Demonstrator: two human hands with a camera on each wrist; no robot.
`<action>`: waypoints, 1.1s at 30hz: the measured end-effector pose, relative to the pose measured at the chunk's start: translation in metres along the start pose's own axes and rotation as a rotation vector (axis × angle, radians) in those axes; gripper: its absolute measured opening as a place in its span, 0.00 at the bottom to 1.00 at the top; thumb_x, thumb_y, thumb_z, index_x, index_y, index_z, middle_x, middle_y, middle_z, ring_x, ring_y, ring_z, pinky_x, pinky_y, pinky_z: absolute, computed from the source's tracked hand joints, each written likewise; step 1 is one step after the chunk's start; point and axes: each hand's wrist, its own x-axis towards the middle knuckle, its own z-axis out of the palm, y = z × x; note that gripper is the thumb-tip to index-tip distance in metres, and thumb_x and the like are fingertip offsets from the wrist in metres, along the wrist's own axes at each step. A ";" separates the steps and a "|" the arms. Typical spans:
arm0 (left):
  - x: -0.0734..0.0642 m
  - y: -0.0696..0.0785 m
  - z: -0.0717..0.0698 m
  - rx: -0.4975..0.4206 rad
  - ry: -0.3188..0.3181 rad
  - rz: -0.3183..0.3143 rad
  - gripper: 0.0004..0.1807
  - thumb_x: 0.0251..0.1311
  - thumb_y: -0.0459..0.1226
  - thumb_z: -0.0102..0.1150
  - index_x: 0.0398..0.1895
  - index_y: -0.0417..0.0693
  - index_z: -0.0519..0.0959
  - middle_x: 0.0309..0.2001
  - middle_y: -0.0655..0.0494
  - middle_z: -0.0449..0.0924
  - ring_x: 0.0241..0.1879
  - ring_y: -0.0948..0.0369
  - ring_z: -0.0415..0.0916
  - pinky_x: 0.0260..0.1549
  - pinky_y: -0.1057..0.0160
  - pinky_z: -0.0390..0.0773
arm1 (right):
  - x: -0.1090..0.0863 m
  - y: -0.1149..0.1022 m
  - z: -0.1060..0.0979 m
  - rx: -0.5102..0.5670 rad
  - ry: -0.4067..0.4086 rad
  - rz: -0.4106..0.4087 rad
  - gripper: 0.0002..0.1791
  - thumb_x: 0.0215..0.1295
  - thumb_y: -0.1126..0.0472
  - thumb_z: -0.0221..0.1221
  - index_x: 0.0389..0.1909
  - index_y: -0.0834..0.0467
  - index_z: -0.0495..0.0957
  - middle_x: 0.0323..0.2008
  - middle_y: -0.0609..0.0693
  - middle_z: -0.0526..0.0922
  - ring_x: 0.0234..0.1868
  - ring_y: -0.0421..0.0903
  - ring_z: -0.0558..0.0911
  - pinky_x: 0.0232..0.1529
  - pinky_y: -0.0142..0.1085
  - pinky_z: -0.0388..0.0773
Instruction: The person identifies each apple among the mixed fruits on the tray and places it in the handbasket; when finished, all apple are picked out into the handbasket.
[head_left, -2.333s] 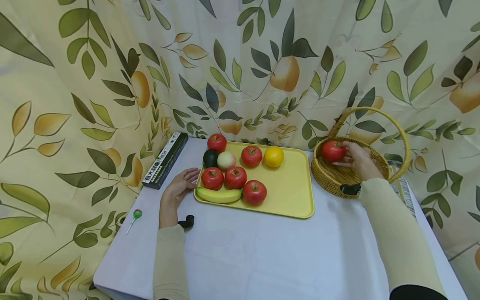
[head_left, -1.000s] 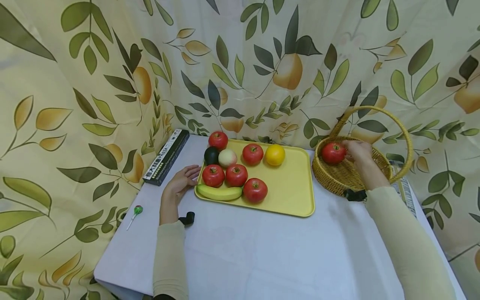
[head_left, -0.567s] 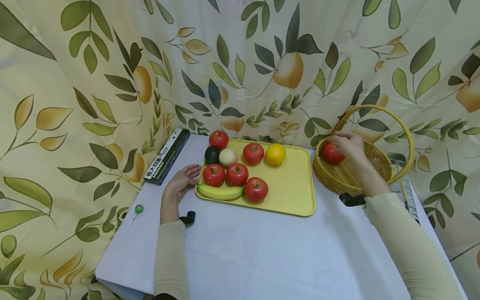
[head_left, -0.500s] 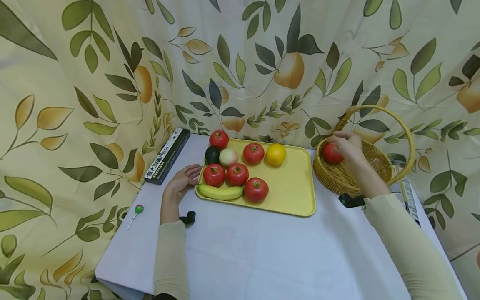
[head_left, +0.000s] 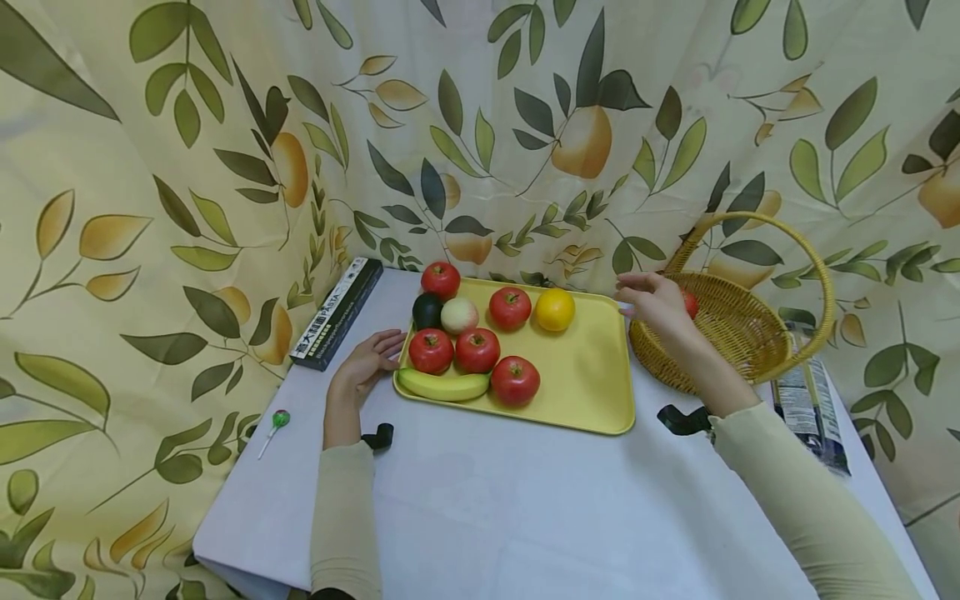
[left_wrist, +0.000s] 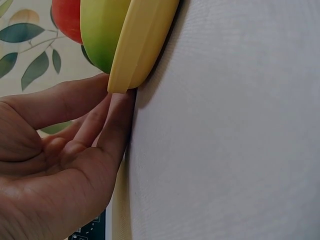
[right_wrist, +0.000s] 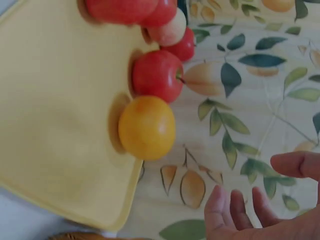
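Note:
My left hand touches the left edge of the yellow tray, its fingers loosely extended, beside the banana. In the left wrist view, the fingertips meet the tray corner below the banana's greenish end. My right hand hovers between the tray and the wicker basket, with nothing between its spread fingers, as the right wrist view also shows. Behind this hand, a red apple inside the basket is mostly hidden. An orange sits on the tray nearest to it.
Several red apples, a pale peach-like fruit and a dark avocado-like fruit crowd the tray's left half. A black pasta box and a lollipop lie to the left. A printed packet lies right of the basket, whose handle arches high.
My right hand has let go of the red apple inside the basket and moved left, over the basket's rim toward the tray. The left hand stays at the tray's edge.

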 end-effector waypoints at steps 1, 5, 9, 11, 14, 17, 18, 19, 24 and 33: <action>0.000 0.000 0.000 0.000 0.001 -0.001 0.46 0.57 0.12 0.49 0.80 0.48 0.62 0.76 0.50 0.67 0.75 0.55 0.66 0.72 0.56 0.68 | -0.001 0.000 0.004 -0.002 -0.018 0.001 0.30 0.79 0.56 0.55 0.75 0.64 0.64 0.69 0.62 0.71 0.62 0.48 0.75 0.62 0.37 0.80; 0.000 0.001 -0.001 0.000 0.005 -0.003 0.46 0.58 0.12 0.49 0.80 0.48 0.61 0.76 0.50 0.67 0.75 0.55 0.66 0.72 0.56 0.67 | -0.004 -0.001 0.020 0.005 -0.088 0.004 0.30 0.78 0.58 0.56 0.75 0.66 0.64 0.70 0.65 0.70 0.64 0.55 0.75 0.61 0.40 0.80; 0.000 0.001 -0.001 -0.013 0.005 -0.012 0.45 0.58 0.13 0.49 0.80 0.48 0.62 0.76 0.50 0.67 0.75 0.55 0.66 0.72 0.55 0.67 | -0.006 0.001 0.038 0.035 -0.138 0.011 0.28 0.76 0.62 0.56 0.72 0.68 0.66 0.69 0.67 0.70 0.65 0.60 0.75 0.61 0.45 0.80; -0.001 0.001 -0.001 -0.020 0.009 -0.017 0.45 0.58 0.13 0.49 0.80 0.48 0.62 0.76 0.50 0.68 0.75 0.55 0.66 0.73 0.55 0.67 | -0.006 0.004 0.047 0.055 -0.169 0.016 0.28 0.75 0.63 0.57 0.71 0.70 0.66 0.69 0.69 0.69 0.65 0.61 0.75 0.62 0.48 0.80; -0.002 0.001 -0.001 -0.019 0.014 -0.018 0.45 0.59 0.13 0.49 0.80 0.48 0.62 0.76 0.50 0.68 0.75 0.55 0.65 0.73 0.55 0.67 | -0.006 0.011 0.059 0.058 -0.220 0.017 0.28 0.75 0.63 0.56 0.71 0.71 0.66 0.69 0.70 0.68 0.65 0.62 0.75 0.62 0.52 0.79; -0.003 0.001 0.000 -0.018 0.016 -0.013 0.45 0.59 0.13 0.50 0.80 0.48 0.63 0.76 0.50 0.68 0.75 0.55 0.65 0.72 0.55 0.67 | -0.007 0.017 0.070 0.073 -0.252 0.027 0.26 0.76 0.63 0.55 0.69 0.71 0.67 0.67 0.70 0.69 0.66 0.63 0.75 0.63 0.55 0.78; -0.003 0.001 0.000 -0.016 0.015 -0.010 0.45 0.58 0.13 0.50 0.80 0.48 0.63 0.76 0.50 0.68 0.75 0.55 0.65 0.72 0.55 0.67 | -0.008 0.019 0.073 0.075 -0.258 0.032 0.26 0.76 0.63 0.56 0.69 0.71 0.68 0.66 0.69 0.70 0.66 0.64 0.74 0.62 0.55 0.79; -0.003 0.001 0.001 -0.017 0.016 -0.008 0.45 0.58 0.13 0.50 0.79 0.48 0.63 0.76 0.50 0.68 0.75 0.55 0.65 0.72 0.55 0.67 | -0.009 0.020 0.076 0.081 -0.264 0.038 0.25 0.75 0.63 0.56 0.68 0.70 0.68 0.66 0.69 0.71 0.66 0.64 0.74 0.62 0.55 0.79; -0.003 0.000 0.002 -0.024 0.015 -0.006 0.45 0.58 0.13 0.49 0.80 0.48 0.62 0.76 0.50 0.68 0.76 0.54 0.65 0.73 0.54 0.67 | -0.011 0.026 0.091 0.091 -0.306 0.065 0.25 0.74 0.63 0.57 0.68 0.69 0.68 0.65 0.67 0.72 0.67 0.67 0.73 0.62 0.56 0.79; -0.002 -0.002 0.003 -0.035 0.014 0.005 0.45 0.57 0.12 0.49 0.79 0.46 0.63 0.76 0.48 0.68 0.75 0.53 0.66 0.72 0.54 0.67 | -0.011 0.044 0.108 0.081 -0.402 0.059 0.27 0.76 0.62 0.56 0.71 0.70 0.66 0.64 0.68 0.76 0.66 0.66 0.75 0.61 0.61 0.78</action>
